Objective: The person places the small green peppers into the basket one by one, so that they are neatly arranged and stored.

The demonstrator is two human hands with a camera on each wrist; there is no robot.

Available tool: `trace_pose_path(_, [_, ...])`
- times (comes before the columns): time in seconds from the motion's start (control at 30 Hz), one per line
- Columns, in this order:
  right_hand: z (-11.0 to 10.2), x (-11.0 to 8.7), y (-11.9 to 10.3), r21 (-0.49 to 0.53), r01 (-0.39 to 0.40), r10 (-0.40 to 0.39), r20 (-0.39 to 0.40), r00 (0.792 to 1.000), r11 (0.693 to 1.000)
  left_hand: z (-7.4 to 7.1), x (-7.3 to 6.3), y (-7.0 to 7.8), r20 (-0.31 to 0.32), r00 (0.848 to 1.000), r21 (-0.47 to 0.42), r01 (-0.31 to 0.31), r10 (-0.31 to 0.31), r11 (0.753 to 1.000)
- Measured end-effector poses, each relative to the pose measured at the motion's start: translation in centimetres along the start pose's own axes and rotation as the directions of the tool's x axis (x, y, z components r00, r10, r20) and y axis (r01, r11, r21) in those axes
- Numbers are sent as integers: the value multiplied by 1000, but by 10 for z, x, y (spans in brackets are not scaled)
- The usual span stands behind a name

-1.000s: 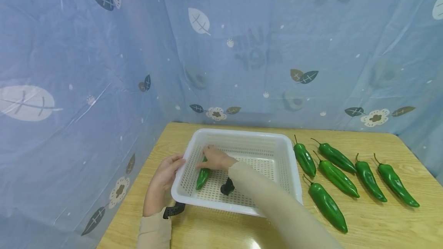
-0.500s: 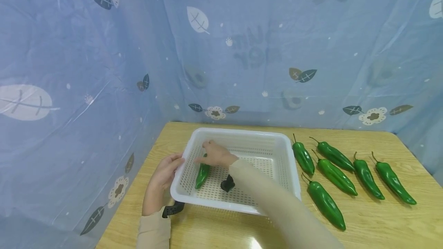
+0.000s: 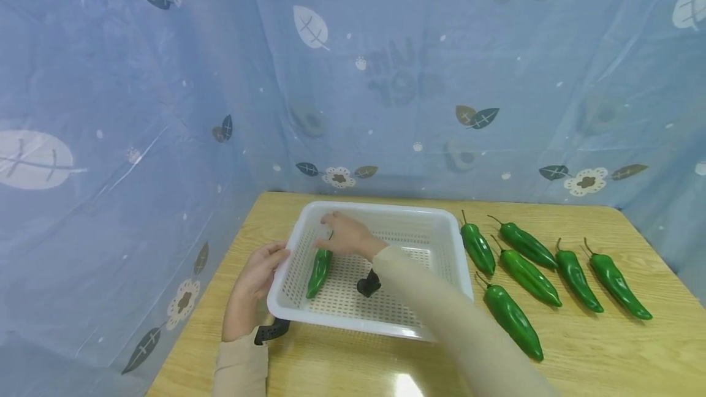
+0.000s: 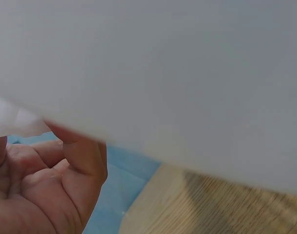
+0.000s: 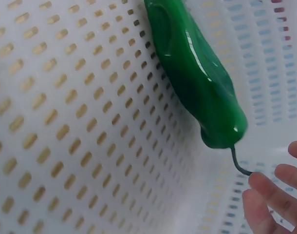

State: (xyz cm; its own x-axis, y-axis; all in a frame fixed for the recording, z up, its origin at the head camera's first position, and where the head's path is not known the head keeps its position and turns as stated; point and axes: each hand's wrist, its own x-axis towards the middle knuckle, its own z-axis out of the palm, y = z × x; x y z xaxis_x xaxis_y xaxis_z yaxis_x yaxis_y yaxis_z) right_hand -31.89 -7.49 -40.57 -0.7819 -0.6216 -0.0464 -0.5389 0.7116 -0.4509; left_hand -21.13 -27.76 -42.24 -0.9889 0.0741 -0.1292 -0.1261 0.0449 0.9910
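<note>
A white plastic basket (image 3: 353, 322) with slotted walls stands on the table. One green pepper (image 3: 318, 273) lies inside it along the left wall, its thin stem toward the back. My left hand (image 3: 259, 271) holds the basket's left rim, thumb over the edge; in the left wrist view the fingers (image 4: 83, 158) curl up behind the rim. Over the pepper's stem end hovers my right hand (image 3: 350, 236), fingers spread and gripping nothing. From the right wrist camera, a fingertip (image 5: 260, 181) appears at or very near the stem's tip; contact is unclear.
Several green peppers, one being a front pepper (image 3: 513, 321), lie on the wooden table (image 3: 607, 354) to the right of the basket. A blue patterned curtain (image 3: 397, 109) hangs behind the table and along its left side.
My right hand has let go of the pepper and lifted slightly back, uncovering more of it. The pepper stays against the left wall. My left hand keeps its hold on the rim.
</note>
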Motion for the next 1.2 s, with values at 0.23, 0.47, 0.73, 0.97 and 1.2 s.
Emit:
trace_pose_path(0.23, [-21, -9, 6, 16, 61, -60, -53, 997, 998, 1, -1, 2, 3, 1000, 5, 5, -5, 1000])
trace_pose_path(0.47, [-49, -23, 13, 119, 119, -105, -119, 987, 986, -1, -2, 1, 6, 1000, 13, -1, 1, 1000])
trace_pose_path(0.73, [-81, -49, 30, 207, 170, -125, -213, 969, 963, -1, 1, -1, -8, 1000, 36, 2, -2, 999])
trace_pose_path(0.97, [-103, -74, 56, 299, 185, -108, -256, 961, 936, 0, 1, 0, -13, 1000, 16, 10, -10, 1000])
trace_pose_path(1.2, [-124, -105, 83, 373, 168, -47, -312, 949, 913, 0, 0, 1, 6, 1000, 5, 9, -9, 1000])
